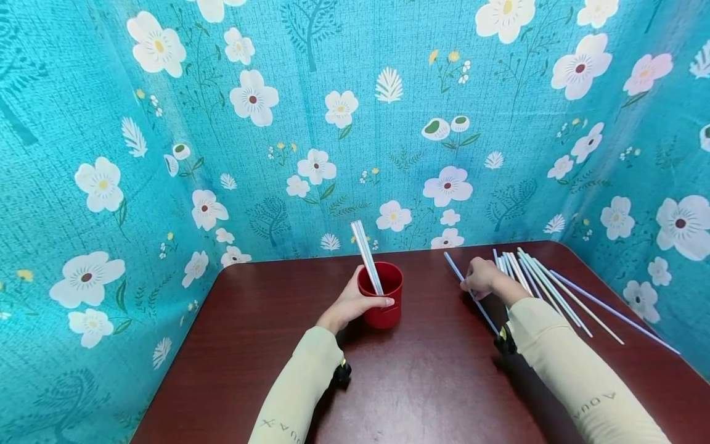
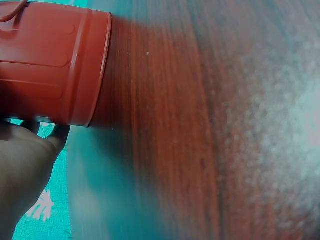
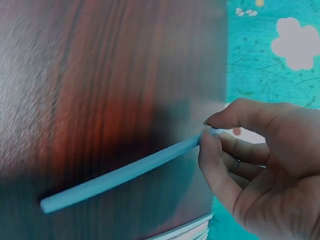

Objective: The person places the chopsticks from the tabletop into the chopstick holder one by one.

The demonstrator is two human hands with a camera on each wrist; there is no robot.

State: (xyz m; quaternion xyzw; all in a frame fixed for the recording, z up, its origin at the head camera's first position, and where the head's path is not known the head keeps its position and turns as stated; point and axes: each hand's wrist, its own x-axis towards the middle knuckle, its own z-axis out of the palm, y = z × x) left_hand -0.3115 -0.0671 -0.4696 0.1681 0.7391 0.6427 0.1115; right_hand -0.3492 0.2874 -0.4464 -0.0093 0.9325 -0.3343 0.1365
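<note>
My left hand (image 1: 355, 304) grips a small red bucket (image 1: 383, 316) around its side, thumb across the front. Several pale straws (image 1: 367, 256) stand in the bucket, leaning left; their lower ends are hidden inside. In the left wrist view the bucket (image 2: 50, 65) shows its ribbed wall, with part of the hand (image 2: 25, 165) beside it. To the right, my right hand (image 1: 480, 279) pinches a light blue straw (image 1: 456, 266) partway along its length. The right wrist view shows thumb and fingertip meeting on this straw (image 3: 125, 170), which slants low over the tabletop.
Right of my right hand, a loose spread of pastel straws (image 1: 546, 280) lies on the dark red-brown table (image 1: 266, 333). One blue straw (image 1: 616, 313) lies outermost, towards the right edge. A turquoise flowered cloth (image 1: 383, 154) hangs behind and at both sides.
</note>
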